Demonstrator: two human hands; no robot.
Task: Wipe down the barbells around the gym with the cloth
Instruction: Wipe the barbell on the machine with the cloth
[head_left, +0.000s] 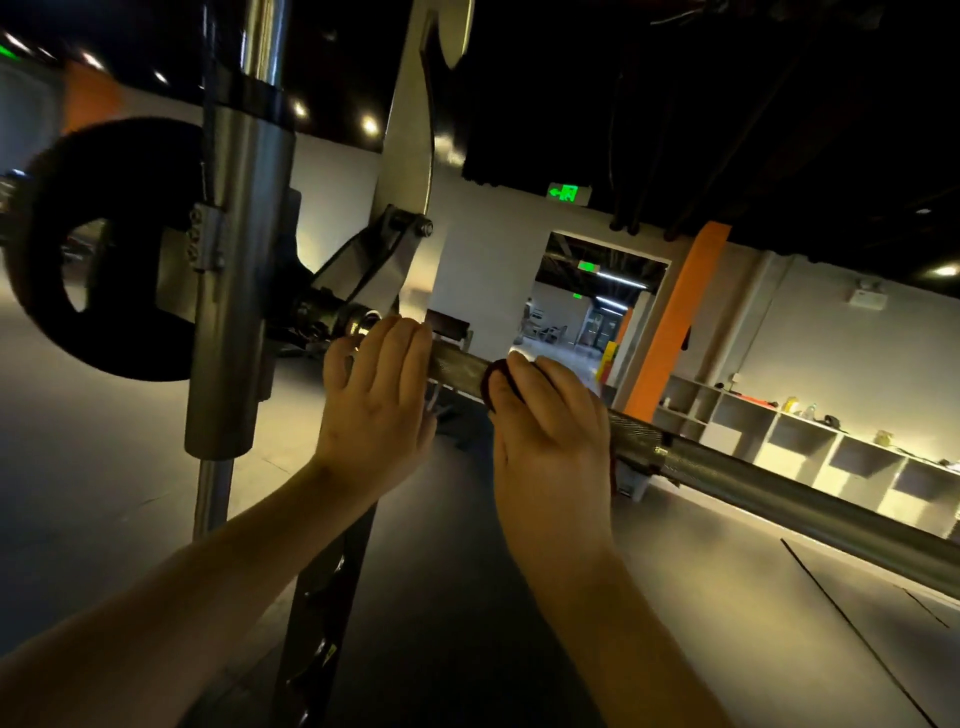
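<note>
I'm closing my right grip (545, 415) on the dark red cloth (493, 382) around the barbell (727, 467), which is running down-right; my left grip (376, 384) is bracing it, fingers draped over.

A dark red cloth (492, 382) lies against the silver, cross-hatched barbell (727, 462) beside a black weight plate (104, 249).

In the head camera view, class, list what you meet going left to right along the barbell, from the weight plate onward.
black weight plate → steel guide column → left hand → right hand pressing a dark red cloth → bare knurled barbell shaft
</note>
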